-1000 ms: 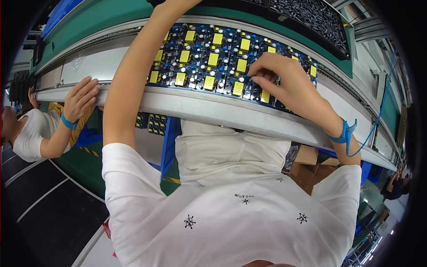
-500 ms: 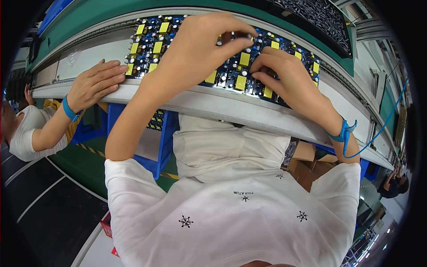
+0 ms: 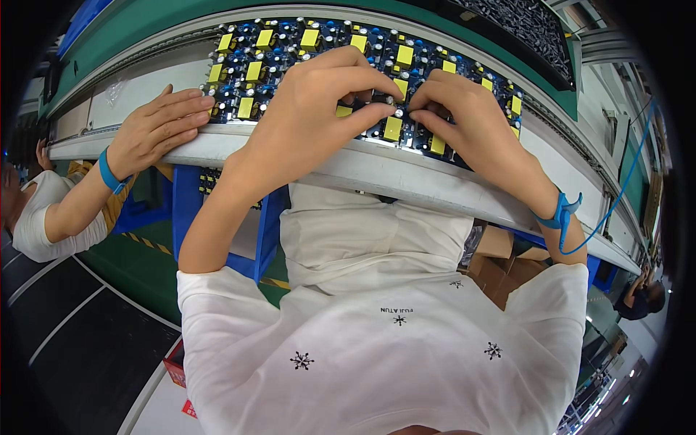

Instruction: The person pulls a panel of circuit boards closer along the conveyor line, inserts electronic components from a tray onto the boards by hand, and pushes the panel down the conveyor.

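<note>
A long panel of dark blue circuit boards (image 3: 373,138) lies across the conveyor, carrying rows of yellow block components, small silvery-topped cylinders and blue parts. Over its middle, my left hand (image 3: 312,116) curls with thumb and index finger bent towards each other; a small dark part seems to sit between them, too small to name. Just right of it, my right hand (image 3: 475,123) is low at the boards, its fingertips pinched close to the surface, and what they hold is hidden. A blue wrist strap (image 3: 562,215) with a cord circles my right wrist.
At the left, another person's hand (image 3: 161,127) rests by the panel's end. A black tray (image 3: 507,32) of many small components stands at the far right. The conveyor's pale front rail (image 3: 362,170) runs before me, with a blue bin (image 3: 270,225) below it.
My left hand has come down and nearer from above the panel's far part to beside my right hand. The right hand has barely moved. The panel has shifted slightly.
</note>
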{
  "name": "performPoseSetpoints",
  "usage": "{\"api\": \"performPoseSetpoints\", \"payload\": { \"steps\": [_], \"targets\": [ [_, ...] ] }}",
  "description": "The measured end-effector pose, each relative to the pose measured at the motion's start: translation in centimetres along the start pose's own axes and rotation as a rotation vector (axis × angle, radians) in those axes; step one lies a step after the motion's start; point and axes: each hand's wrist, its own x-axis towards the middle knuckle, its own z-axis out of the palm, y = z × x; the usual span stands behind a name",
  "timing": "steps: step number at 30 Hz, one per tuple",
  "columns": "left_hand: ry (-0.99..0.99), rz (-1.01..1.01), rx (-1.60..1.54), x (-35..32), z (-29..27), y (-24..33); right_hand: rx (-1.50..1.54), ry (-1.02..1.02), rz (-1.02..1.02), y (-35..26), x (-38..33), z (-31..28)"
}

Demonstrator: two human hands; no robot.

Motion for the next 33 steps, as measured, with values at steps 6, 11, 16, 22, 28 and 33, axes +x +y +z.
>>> {"api": "performPoseSetpoints", "payload": {
  "steps": [6,11,16,22,28,33],
  "targets": [
    [-0.013,0.006,-0.024,-0.2,0.4,-0.4,-0.022,0.02,-0.03,0.3,-0.1,0.1],
    [-0.045,-0.039,0.013,-0.1,0.3,0.1,-0.087,-0.031,-0.093,0.1,-0.1,-0.2],
    [-0.028,-0.065,-0.007,0.1,0.7,0.3,-0.033,-0.026,-0.07,0.3,0.1,-1.5],
    [-0.071,-0.123,-0.04,1.0,3.3,0.4,-0.719,0.463,-0.144,9.8,2.6,-7.9],
    [-0.161,0.152,0.271,1.5,9.8,0.0,-0.556,0.412,-0.025,23.2,2.2,-8.7],
    [-0.221,0.167,0.373,2.7,7.6,2.1,-0.197,0.351,0.259,18.5,2.4,-10.1]
  ]
}}
